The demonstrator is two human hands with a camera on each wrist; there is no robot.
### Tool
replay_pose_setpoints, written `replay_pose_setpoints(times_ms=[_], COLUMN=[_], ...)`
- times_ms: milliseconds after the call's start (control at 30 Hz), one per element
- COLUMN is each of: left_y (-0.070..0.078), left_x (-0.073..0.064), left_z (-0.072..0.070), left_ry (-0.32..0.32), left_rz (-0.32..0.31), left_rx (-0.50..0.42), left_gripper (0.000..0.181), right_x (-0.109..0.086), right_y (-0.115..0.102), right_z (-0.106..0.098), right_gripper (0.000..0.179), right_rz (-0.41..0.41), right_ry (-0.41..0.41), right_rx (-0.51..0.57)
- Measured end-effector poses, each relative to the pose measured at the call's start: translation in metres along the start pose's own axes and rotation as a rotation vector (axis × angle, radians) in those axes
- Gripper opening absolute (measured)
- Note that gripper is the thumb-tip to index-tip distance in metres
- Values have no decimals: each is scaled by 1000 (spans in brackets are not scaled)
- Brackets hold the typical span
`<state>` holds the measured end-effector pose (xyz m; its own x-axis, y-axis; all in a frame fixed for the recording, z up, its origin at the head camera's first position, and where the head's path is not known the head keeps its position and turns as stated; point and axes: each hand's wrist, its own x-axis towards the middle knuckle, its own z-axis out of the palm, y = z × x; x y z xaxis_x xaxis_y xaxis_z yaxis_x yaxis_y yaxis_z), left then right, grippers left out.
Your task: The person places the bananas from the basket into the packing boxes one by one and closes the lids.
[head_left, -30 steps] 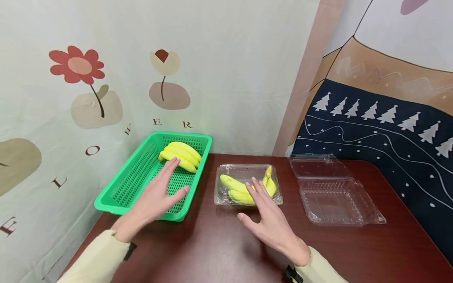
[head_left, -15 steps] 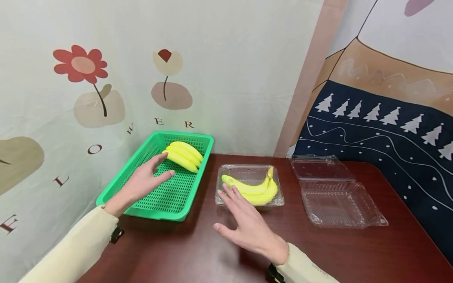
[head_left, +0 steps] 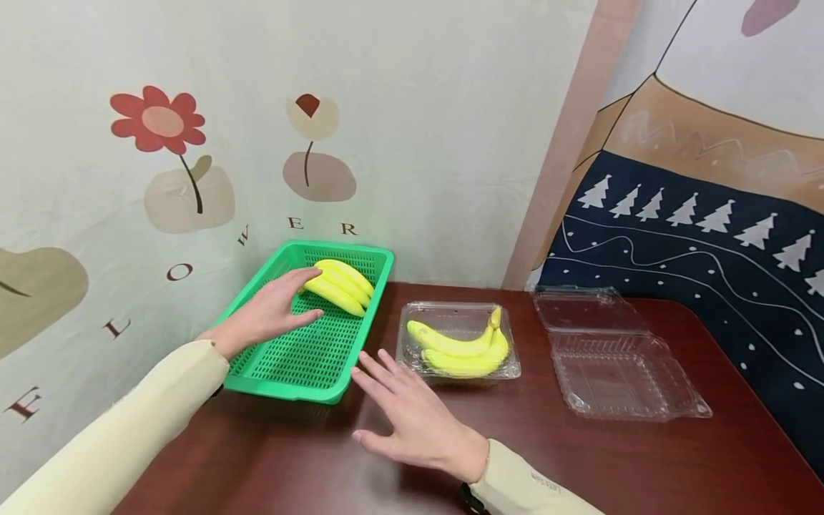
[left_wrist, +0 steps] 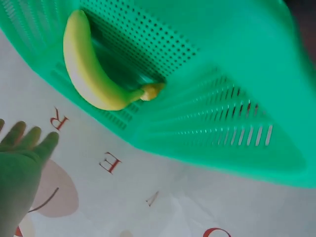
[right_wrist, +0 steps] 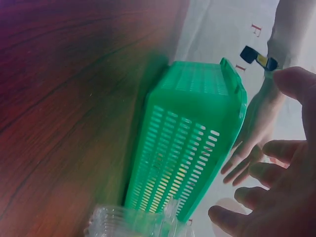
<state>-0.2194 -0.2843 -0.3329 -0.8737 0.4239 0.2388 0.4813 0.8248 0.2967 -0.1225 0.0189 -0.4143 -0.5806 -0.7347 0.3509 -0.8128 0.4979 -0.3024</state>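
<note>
In the head view my left hand (head_left: pixel 270 307) hovers over the green plastic basket (head_left: pixel 296 393), its fingers loosely extended and its fingertips overlapping a bunch of bananas (head_left: pixel 341 290) at the basket's far right end. The left wrist view shows this yellow bunch (left_wrist: pixel 89 69) lying on the slotted floor, apart from the hand (left_wrist: pixel 22 168). With fingers spread, my right hand (head_left: pixel 418 422) is above the table near the basket's front right corner. It holds nothing. Behind it sits a closed clear plastic clamshell box (head_left: pixel 515 368) with a second bunch of bananas (head_left: pixel 457 350) inside.
An open clear clamshell box (head_left: pixel 631 372) lies on the right of the dark red-brown table (head_left: pixel 528 458), its lid folded back. Printed cloth (head_left: pixel 438 143) hangs along the left and back, close behind the basket.
My right hand has moved left from over the closed box toward the basket. The left hand drew back left, then came in again over the bananas. The view has shifted slightly.
</note>
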Motion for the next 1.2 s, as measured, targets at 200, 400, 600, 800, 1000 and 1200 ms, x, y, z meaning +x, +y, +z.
replay_pose_setpoints(times_ms=[200,400,600,800,1000,1200], left_y=[-17,-32,-46,-59,-68,-78], left_x=[14,27,38,52,63,68], left_z=[1,4,11,25,37,46], left_ry=[-19,-48,-122,-120,-141,-129], left_rz=[70,50,73,151,180,241], left_rx=[44,59,123,188,221,341], left_gripper=[70,71,72,76,79,80], right_x=[6,11,13,14,14,13], right_y=[-4,-2,1,1,1,2], right_z=[4,10,14,18,20,22], right_gripper=[79,79,78,77,77,77], right_rz=[-35,-92,-118,-115,-114,-120], right_ry=[-25,-38,-68,-107,-105,-103], right_rx=[-19,-77,-115,-149,-186,-184])
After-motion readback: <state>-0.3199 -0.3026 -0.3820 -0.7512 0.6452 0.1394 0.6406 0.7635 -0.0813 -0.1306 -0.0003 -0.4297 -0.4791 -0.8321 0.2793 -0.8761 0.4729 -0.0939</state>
